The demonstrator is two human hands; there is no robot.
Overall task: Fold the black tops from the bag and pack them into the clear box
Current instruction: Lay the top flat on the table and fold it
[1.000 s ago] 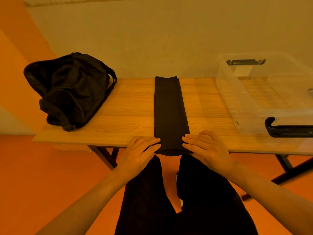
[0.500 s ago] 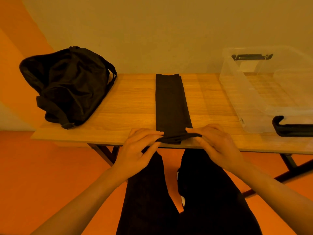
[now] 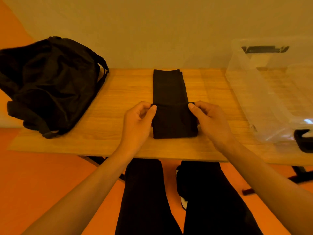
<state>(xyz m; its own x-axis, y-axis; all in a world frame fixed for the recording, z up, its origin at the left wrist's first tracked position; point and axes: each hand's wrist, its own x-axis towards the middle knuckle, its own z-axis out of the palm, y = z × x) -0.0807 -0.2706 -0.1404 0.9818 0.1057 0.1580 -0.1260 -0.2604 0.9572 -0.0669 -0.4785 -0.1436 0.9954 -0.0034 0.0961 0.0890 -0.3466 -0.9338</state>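
At the middle of the bench [image 3: 118, 92], two hands double a black top [image 3: 171, 92] over on itself.

Well to the left of the top slumps the bag [image 3: 49, 85]. At the top's left edge, the left hand [image 3: 137, 119] pinches one corner of the turned-over end between thumb and curled fingers [image 3: 152, 110]. At its right edge the right hand [image 3: 210, 119] does the same, its fingers [image 3: 192, 107] nipped on the other corner. Both corners sit level, probably so the fold lands square. The top itself is a long narrow matte strip running away toward the wall, its near part doubled back and its layers slightly offset at the far right edge. Well to the right of the top stands the clear box [image 3: 264, 99], probably placed there for packing.
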